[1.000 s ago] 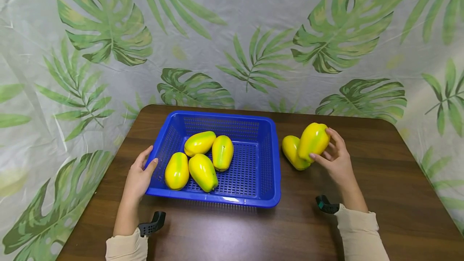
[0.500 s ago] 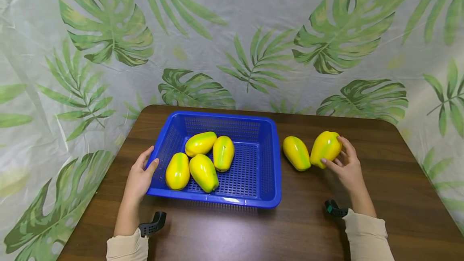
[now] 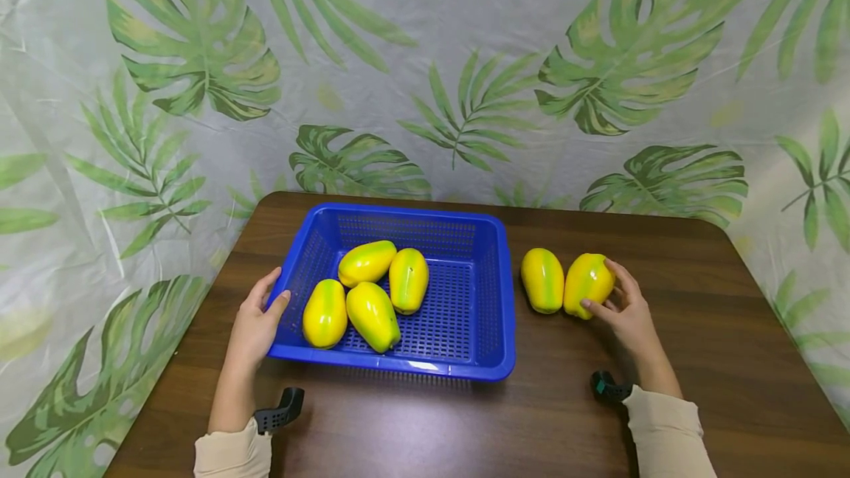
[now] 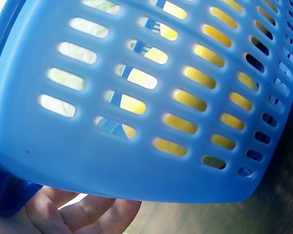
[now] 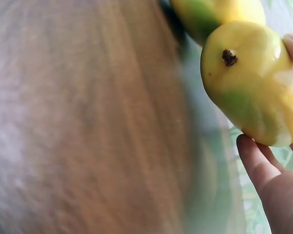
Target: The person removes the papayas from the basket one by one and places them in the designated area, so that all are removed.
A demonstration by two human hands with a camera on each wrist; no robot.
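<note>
Head view: the blue basket (image 3: 465,370) stood on the bench (image 3: 425,426), with four yellow fruits (image 3: 372,316) in it, bunched toward its nine o'clock side.
Right hand (image 3: 627,308): half curled, it pinched one fruit from four o'clock, thumb near six and fingertips near two, with the palm standing off from the skin.
Held fruit (image 3: 589,285): outside the basket, at its three o'clock, and low over the bench; I could not tell whether the bench bore its weight.
Neighbour fruit (image 3: 542,280): just beside the held fruit at its nine o'clock, the two seeming to touch, with the basket wall close on the far side.
Left hand (image 3: 255,319): I had the basket's nine o'clock rim between thumb and fingers, curled round the edge.
Slip: glossy, rounded skin under a mere fingertip pinch could have slid or twisted free, had I lifted with too little squeeze.
Roll: a nudge toward nine could have sent the neighbour fruit against the basket; letting go before the held fruit settled could have set it rolling too.
Basket swing: an uneven tug at nine o'clock alone could have turned the basket and knocked its fruits together.
</note>
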